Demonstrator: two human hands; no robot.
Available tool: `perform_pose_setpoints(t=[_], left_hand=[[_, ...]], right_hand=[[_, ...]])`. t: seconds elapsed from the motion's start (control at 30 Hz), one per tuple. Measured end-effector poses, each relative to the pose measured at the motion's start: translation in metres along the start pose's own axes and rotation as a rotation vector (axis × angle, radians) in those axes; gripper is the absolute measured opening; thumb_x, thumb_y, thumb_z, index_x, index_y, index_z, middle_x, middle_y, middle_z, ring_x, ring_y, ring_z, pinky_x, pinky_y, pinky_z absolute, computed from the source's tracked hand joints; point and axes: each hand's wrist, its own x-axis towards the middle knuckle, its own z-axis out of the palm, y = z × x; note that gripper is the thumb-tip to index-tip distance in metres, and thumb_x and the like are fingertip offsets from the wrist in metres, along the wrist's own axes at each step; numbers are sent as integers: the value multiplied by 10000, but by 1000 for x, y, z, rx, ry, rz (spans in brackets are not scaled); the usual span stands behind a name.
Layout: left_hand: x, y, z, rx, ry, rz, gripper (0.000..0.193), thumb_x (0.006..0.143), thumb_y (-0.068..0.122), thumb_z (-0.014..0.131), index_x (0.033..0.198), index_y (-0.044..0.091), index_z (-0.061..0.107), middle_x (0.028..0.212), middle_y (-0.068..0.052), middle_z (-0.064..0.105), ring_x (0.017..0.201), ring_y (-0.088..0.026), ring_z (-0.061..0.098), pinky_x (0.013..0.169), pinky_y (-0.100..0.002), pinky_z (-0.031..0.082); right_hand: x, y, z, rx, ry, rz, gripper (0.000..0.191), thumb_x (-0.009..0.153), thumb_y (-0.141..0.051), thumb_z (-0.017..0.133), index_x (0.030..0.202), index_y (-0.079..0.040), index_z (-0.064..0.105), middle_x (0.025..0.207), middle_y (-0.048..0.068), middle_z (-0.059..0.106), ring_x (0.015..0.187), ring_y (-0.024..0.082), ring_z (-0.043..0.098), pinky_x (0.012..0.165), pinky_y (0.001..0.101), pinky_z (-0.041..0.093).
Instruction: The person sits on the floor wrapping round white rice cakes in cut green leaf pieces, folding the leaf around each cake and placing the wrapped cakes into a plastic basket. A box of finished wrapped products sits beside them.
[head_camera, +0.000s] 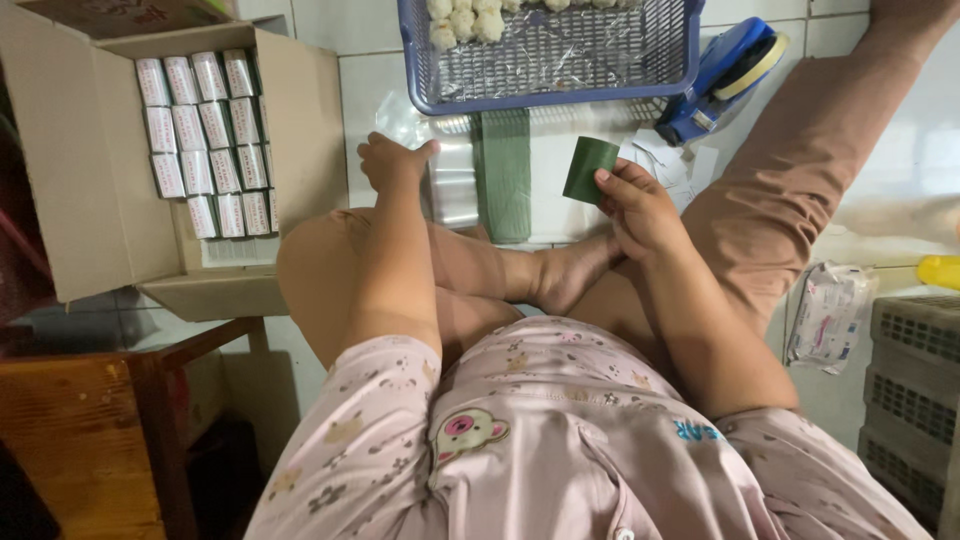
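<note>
My right hand (636, 203) pinches a small green leaf strip (588, 168), held up just above the tiled floor. My left hand (392, 160) hovers over a stack of clear plastic sheets (450, 180), fingers curled and holding nothing. Between the hands lies a pile of long green leaf strips (502, 172). I sit on the floor with legs folded, one bare foot (570, 272) under my right hand.
A blue mesh basket (552, 60) with several pale round pieces stands beyond the strips. A blue tape dispenser (722, 72) lies to its right. An open cardboard box (90, 170) of small white packets sits left. A wooden stool (90, 420), plastic packet (830, 312) and grey crate (915, 390) are nearby.
</note>
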Motion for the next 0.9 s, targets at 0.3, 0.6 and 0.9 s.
perform_pose_setpoints(t=[0.3, 0.6, 0.9], left_hand=[[-49, 19, 61, -522, -606, 334, 670, 944, 594, 718, 1120, -53, 741, 1049, -182, 781, 946, -248, 730, 844, -343, 580], [-152, 26, 46, -471, -697, 797, 287, 932, 310, 742, 998, 41, 819, 747, -50, 762, 669, -107, 680, 636, -282, 546], [-101, -15, 42, -97, -436, 902, 247, 903, 298, 742, 980, 75, 816, 892, -158, 767, 813, -299, 713, 744, -411, 552]], right_hand=[[1, 5, -14, 92, 28, 48, 242, 1020, -179, 660, 1249, -99, 662, 1150, 7, 718, 1029, 115, 653, 942, 301, 484], [10, 16, -10, 173, 103, 64, 205, 988, -185, 684, 1188, -147, 655, 1095, -3, 721, 1008, 138, 673, 940, 341, 506], [13, 10, -32, 289, 122, -33, 140, 997, -244, 687, 1099, -150, 669, 1034, -6, 715, 952, 138, 672, 894, 341, 505]])
